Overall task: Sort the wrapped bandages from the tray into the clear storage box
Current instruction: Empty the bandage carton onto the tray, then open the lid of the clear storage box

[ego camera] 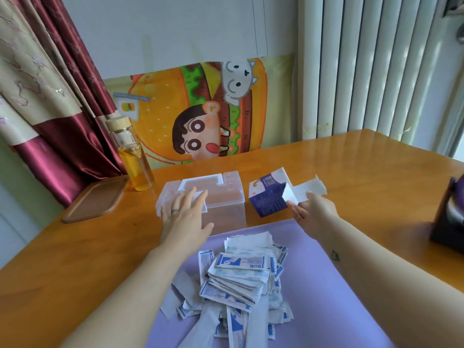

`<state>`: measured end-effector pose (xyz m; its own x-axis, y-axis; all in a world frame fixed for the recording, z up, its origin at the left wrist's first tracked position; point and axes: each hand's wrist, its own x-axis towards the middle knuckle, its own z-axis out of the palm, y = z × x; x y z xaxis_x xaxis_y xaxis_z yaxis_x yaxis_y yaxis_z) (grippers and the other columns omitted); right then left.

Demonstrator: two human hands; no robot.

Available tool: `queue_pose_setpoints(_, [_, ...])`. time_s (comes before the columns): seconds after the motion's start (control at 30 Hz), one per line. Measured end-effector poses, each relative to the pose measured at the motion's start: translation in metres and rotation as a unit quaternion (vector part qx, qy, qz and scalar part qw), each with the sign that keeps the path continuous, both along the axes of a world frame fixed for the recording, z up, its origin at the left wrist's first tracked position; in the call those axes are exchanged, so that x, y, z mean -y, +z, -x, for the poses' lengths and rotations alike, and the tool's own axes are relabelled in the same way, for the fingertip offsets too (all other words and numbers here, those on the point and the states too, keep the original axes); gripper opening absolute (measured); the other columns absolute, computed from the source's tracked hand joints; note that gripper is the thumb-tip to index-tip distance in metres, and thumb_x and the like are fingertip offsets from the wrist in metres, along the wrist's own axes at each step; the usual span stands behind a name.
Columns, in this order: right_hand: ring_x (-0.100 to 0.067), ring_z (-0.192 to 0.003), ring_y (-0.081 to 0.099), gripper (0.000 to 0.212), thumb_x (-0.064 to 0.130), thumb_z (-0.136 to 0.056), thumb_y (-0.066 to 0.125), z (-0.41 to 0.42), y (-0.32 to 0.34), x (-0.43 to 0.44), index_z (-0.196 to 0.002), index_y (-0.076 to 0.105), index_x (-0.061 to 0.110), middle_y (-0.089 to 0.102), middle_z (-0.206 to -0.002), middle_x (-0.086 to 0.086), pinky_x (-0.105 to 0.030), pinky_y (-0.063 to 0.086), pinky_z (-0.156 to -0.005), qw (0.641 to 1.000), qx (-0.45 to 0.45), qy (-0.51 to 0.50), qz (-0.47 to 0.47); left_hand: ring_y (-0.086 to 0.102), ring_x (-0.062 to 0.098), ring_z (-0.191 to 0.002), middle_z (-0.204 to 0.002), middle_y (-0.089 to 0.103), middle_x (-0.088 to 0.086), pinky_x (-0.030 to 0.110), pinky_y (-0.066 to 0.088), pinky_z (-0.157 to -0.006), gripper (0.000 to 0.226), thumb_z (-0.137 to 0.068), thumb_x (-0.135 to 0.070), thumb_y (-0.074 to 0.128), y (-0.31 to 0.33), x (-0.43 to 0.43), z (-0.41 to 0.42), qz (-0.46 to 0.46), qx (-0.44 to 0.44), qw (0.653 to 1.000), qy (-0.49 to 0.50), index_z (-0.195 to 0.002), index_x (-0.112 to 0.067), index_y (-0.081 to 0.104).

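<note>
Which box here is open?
The purple-and-white cardboard carton, top flaps lifted, beside the right hand. The clear plastic storage box under the left hand is closed.

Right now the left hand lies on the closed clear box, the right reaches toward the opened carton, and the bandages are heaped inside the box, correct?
No: the head view shows the bandages heaped on the purple mat in front of the box, not inside it. The rest holds.

- Clear storage box (pixel 226 197): lid's near-left corner hidden under left hand (pixel 185 217).
- Bandage pile (pixel 238 272), nearer than both hands: cut by bottom edge; print illegible.
- Dark object (pixel 447 222), far right of right hand (pixel 313 212): cropped, unidentifiable.
</note>
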<state>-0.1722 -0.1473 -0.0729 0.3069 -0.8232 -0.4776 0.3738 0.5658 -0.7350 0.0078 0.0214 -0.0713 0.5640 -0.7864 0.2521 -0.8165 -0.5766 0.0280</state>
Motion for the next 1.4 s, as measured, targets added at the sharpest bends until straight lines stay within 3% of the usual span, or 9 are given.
queue_pose_setpoints(0.27, [-0.020,-0.089,0.061,0.057,0.013,-0.091,0.050,0.006,-0.011,0.006,-0.143,0.029,0.016,0.047,-0.119,-0.002,-0.027,0.048,-0.073,0.982,-0.121,-0.034,0.140,0.015,0.022,-0.142,-0.155,0.017,-0.006,0.046,0.017,-0.111,0.071,-0.091,-0.042,0.052,-0.001,0.005,0.000,0.016,0.069,0.997,0.004,-0.149,-0.032,0.011])
queue_pose_setpoints(0.4, [-0.020,-0.121,0.044,0.048,0.014,-0.087,0.052,0.000,-0.011,0.004,-0.134,0.042,0.017,0.045,-0.135,-0.005,-0.022,0.036,-0.088,0.908,-0.263,-0.071,0.320,0.019,0.022,-0.141,-0.155,0.020,-0.006,0.045,0.017,-0.111,0.073,-0.091,-0.038,0.055,-0.002,0.003,-0.002,0.011,0.101,0.995,-0.001,-0.150,-0.030,0.012])
queue_pose_setpoints(0.5, [-0.009,-0.094,0.050,0.032,0.015,-0.091,0.053,-0.017,0.005,-0.017,-0.122,0.054,0.021,0.055,-0.121,0.005,-0.015,0.039,-0.067,0.834,-0.276,0.005,0.477,0.024,0.022,-0.139,-0.153,0.024,-0.007,0.045,0.015,-0.113,0.076,-0.088,-0.036,0.060,-0.001,0.003,-0.008,-0.003,0.133,0.991,-0.003,-0.149,-0.029,0.015])
queue_pose_setpoints(0.8, [-0.026,-0.129,0.035,0.058,0.031,-0.085,0.062,-0.093,0.018,-0.053,-0.137,0.038,0.019,0.043,-0.138,-0.003,-0.040,0.030,-0.105,0.349,-0.493,0.234,0.762,0.063,0.027,-0.068,-0.075,0.066,0.007,0.030,0.053,-0.049,0.057,-0.039,-0.023,0.093,0.001,0.012,-0.035,0.004,0.260,0.964,-0.065,-0.088,-0.008,0.069])
queue_pose_setpoints(0.93, [-0.029,-0.120,0.041,0.053,0.024,-0.084,0.065,-0.108,0.021,-0.050,-0.131,0.043,0.017,0.048,-0.128,-0.004,-0.038,0.045,-0.082,0.350,-0.526,0.224,0.742,0.062,0.025,-0.060,-0.060,0.060,0.005,0.026,0.048,-0.040,0.040,-0.040,-0.020,0.089,0.006,0.019,-0.044,-0.050,0.295,0.949,-0.095,-0.071,-0.011,0.065])
queue_pose_setpoints(1.07, [-0.027,-0.121,0.042,0.057,0.028,-0.084,0.068,-0.111,0.029,-0.044,-0.135,0.045,0.021,0.054,-0.128,-0.002,-0.036,0.049,-0.082,0.347,-0.521,0.241,0.742,0.058,0.029,-0.100,-0.102,0.064,0.010,0.035,0.053,-0.074,0.032,-0.083,-0.022,0.062,0.020,0.020,-0.041,-0.105,0.277,0.948,-0.116,-0.111,-0.008,0.058])
queue_pose_setpoints(1.17, [-0.026,-0.122,0.042,0.058,0.029,-0.084,0.066,-0.109,0.032,-0.043,-0.138,0.044,0.025,0.055,-0.129,-0.001,-0.036,0.049,-0.084,0.353,-0.514,0.252,0.740,0.058,0.028,-0.095,-0.105,0.065,0.008,0.032,0.044,-0.069,0.032,-0.090,-0.028,0.051,0.042,0.018,-0.041,-0.104,0.220,0.964,-0.108,-0.118,-0.015,0.057])
queue_pose_setpoints(1.27, [-0.024,-0.121,0.044,0.056,0.030,-0.085,0.065,-0.105,0.035,-0.042,-0.137,0.044,0.028,0.057,-0.127,-0.001,-0.034,0.048,-0.082,0.350,-0.504,0.254,0.748,0.057,0.026,-0.079,-0.092,0.064,0.006,0.030,0.040,-0.059,0.026,-0.092,-0.032,0.050,0.051,0.012,-0.049,-0.020,0.093,0.988,-0.118,-0.113,-0.023,0.061])
queue_pose_setpoints(1.4, [-0.022,-0.123,0.044,0.058,0.034,-0.086,0.064,-0.100,0.040,-0.037,-0.139,0.042,0.030,0.054,-0.133,0.002,-0.032,0.044,-0.082,0.353,-0.497,0.261,0.748,0.054,0.019,-0.112,-0.125,0.057,-0.001,0.034,0.047,-0.091,0.040,-0.093,-0.039,0.052,0.038,0.000,-0.055,0.212,-0.034,0.973,-0.087,-0.130,-0.023,0.054])
